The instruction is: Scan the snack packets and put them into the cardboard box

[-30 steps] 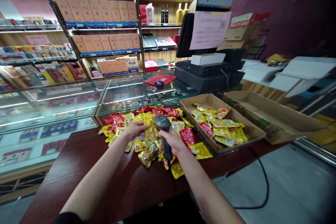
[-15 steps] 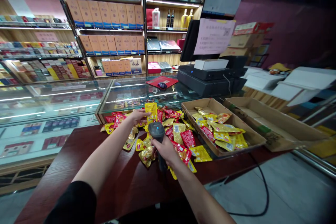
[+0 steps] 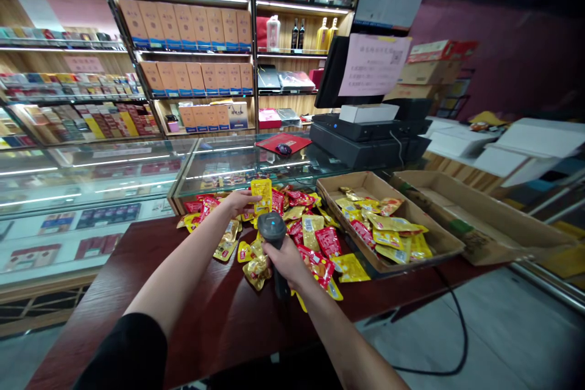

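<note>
One dark red-brown bench (image 3: 192, 329) below both hands. Cardboard box (image 3: 441, 242) on right, part-filled with packets. Loose heap of red, yellow, gold packets (image 3: 313, 233) left of box. Right hand (image 3: 289, 262) wrapped round black scanner (image 3: 272, 229). Left hand (image 3: 239, 202) pinching yellow packet (image 3: 261, 192) upright, above heap, just beyond scanner head.

Packets (image 3: 312, 233) lie on the table (image 3: 205, 323) beside a box (image 3: 441, 245).
</note>
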`<act>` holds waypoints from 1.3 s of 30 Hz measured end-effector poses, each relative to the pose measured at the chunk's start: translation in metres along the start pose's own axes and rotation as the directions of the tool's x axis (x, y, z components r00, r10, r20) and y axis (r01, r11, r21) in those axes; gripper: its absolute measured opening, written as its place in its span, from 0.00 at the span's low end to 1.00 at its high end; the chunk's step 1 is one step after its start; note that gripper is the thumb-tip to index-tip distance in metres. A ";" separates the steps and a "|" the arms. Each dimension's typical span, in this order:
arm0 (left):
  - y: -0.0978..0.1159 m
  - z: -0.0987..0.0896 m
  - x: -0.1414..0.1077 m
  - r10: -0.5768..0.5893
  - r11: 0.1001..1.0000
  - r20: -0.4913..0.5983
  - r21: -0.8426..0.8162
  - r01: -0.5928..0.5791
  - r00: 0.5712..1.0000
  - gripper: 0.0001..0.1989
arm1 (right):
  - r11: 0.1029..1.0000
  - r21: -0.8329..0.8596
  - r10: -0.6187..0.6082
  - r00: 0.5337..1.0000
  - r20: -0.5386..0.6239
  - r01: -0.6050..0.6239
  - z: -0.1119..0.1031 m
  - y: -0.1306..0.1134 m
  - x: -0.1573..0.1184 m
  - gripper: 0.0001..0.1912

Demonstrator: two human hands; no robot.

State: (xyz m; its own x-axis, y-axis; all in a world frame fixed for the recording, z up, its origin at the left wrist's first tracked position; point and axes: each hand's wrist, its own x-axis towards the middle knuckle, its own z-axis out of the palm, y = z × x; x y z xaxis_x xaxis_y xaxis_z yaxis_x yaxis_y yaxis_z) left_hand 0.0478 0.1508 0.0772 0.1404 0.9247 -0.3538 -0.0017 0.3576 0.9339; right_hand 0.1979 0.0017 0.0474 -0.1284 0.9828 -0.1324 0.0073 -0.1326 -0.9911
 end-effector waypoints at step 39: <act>-0.001 0.042 -0.025 -0.150 0.987 0.240 -0.025 0.161 0.959 0.10 | 0.807 0.485 0.238 0.937 0.257 -0.338 -0.101 -0.067 0.064 0.05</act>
State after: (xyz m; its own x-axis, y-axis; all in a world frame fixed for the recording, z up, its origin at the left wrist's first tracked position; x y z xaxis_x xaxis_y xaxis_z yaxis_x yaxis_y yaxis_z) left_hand 0.0855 0.1221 0.0870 0.3727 0.8017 -0.4672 -0.0034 0.5047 0.8633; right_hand 0.2890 0.0869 0.1048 -0.3737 0.8561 -0.3570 -0.4318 -0.5012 -0.7499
